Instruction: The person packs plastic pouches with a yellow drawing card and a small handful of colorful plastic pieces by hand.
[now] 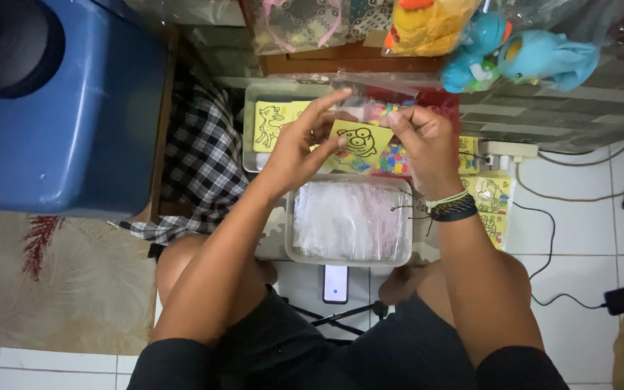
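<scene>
The person's dark shorts (341,354) are sitting nearest the camera, knees apart over a phone (335,283) on the floor. A yellow card (360,140) with a cartoon drawing is being held above a clear tray (348,220) of plastic bags: the left hand (301,141) is pinching its left edge, the right hand (424,141) gripping its upper right corner. A checked cloth (196,159) is lying to the left.

Dim indoor light, soft & even, w/ weak shadows under arms. Mild glare on plastic bags (352,220) & blue bin (59,108). Slight blur overall; wide-angle stretch at edges, corners darker.
</scene>
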